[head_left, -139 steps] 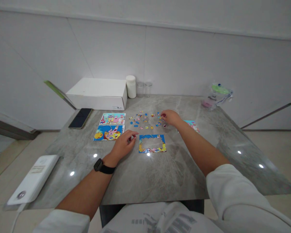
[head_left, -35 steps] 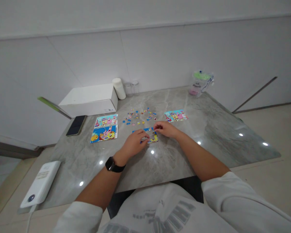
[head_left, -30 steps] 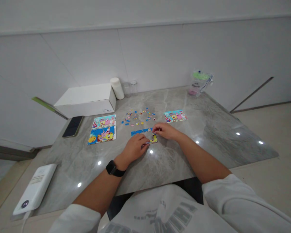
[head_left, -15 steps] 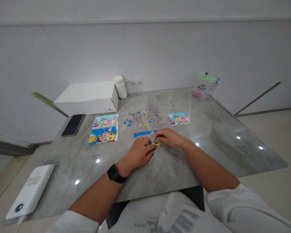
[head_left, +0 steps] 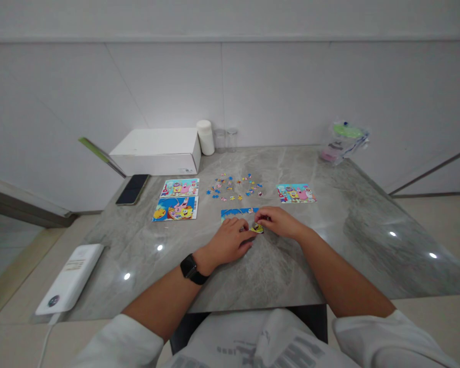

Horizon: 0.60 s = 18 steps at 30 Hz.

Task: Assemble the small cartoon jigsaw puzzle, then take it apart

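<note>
Between the two hands, on the grey stone-patterned table (head_left: 371, 245), lies the puzzle frame (head_left: 235, 211), its blue top strip and a yellow patch at its lower right showing. The right hand (head_left: 276, 221) has thumb and forefinger drawn close at the frame's right side; whether they pinch a piece or the rim, I cannot tell. The left hand (head_left: 227, 240) lies over the frame's left and lower part, fingers bent, thumb reaching toward the yellow patch — a steadying touch, I would judge, though its grip is not clear.

The step looks like seating a piece at that right side; the next move seems to call for light fingertip pressure, with the frame kept from sliding.

Just beyond lie the loose pieces (head_left: 232, 198), scattered and mostly apart. Two picture cards (head_left: 176, 209) sit to the left, another card (head_left: 296, 193) to the right; farther out are a phone (head_left: 133, 189), a white box (head_left: 155, 151) and a clear bag (head_left: 343, 143).

Most of the frame's opening is hidden by the left hand — anything fitted there cannot be seen — and the piece patterns are too small to read.
</note>
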Available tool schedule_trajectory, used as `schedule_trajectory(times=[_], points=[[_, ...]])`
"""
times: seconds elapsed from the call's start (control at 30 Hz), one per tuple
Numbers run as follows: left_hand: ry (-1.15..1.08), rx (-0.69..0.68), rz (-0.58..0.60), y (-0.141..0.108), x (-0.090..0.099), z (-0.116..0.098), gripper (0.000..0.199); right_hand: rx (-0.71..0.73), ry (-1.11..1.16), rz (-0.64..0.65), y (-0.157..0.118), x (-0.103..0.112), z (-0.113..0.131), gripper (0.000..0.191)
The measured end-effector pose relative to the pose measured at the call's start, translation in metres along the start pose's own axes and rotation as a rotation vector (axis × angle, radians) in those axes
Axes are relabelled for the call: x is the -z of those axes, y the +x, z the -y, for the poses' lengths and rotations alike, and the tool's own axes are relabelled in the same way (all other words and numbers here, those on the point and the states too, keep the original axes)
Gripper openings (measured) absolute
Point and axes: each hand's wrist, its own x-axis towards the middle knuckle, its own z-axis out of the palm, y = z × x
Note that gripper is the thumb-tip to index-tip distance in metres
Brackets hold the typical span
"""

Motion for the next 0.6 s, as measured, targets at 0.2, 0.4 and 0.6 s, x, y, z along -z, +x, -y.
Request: schedule_trajectory(times=[0.2, 0.4, 0.6], points=[[0.005, 0.009, 0.031, 0.0008, 0.0007, -0.0035, 0.034, -0.01, -0.004, 0.006, 0.0003, 0.0004, -0.0001, 0.013], [-0.002, 0.003, 0.047, 0.0014, 0.0003, -0.0047, 0.036, -0.023, -0.014, 0.016, 0.0008, -0.001, -0.0021, 0.014], [0.004, -0.005, 0.041, 0.0015, -0.0033, -0.003, 0.038, -0.018, -0.036, 0.018, 0.0013, -0.0037, -0.0036, 0.013]])
